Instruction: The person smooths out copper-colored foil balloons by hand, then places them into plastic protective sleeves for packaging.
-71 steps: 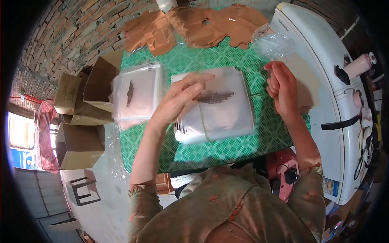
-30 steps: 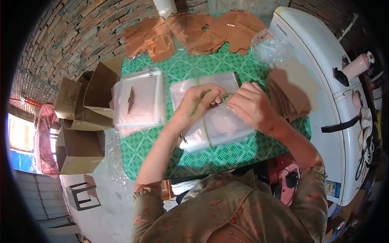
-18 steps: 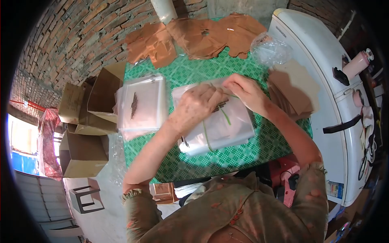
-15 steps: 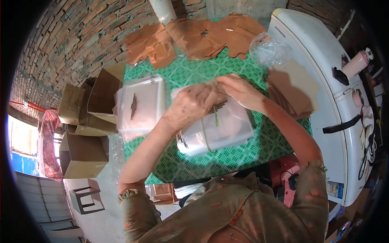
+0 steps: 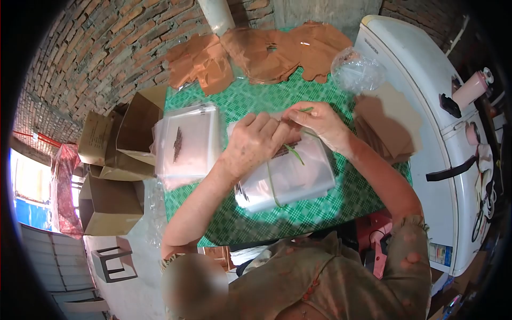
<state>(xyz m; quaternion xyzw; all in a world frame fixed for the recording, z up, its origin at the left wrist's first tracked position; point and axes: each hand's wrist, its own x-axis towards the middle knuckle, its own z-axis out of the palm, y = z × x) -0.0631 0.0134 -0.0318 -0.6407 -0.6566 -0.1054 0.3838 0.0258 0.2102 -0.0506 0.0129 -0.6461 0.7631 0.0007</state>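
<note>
A stack of clear plastic bags (image 5: 288,184) lies on the green checked tablecloth (image 5: 224,226), with a thin green tie (image 5: 271,184) running round it. Over the stack's upper part, my left hand (image 5: 253,140) is closed with its fingers curled on the tie. My right hand (image 5: 320,122) pinches the green tie beside it, thumb and forefinger together, with a short end sticking out. Another loose green end hangs below my left hand. The knot or crossing point is hidden behind my fingers. To the left lies a second stack of clear bags (image 5: 194,144) with dark print.
Orange-brown sheets (image 5: 266,50) lie along the table's far edge, next to a crumpled clear plastic bag (image 5: 358,69). Brown card sheets (image 5: 389,120) sit at the right, close to a white refrigerator (image 5: 426,69). Open cardboard boxes (image 5: 114,205) stand left of the table.
My right hand has turned and shifted slightly right, its pinch now showing a tie end. The loose lower end has swung to the right. My left hand stays on the stack.
</note>
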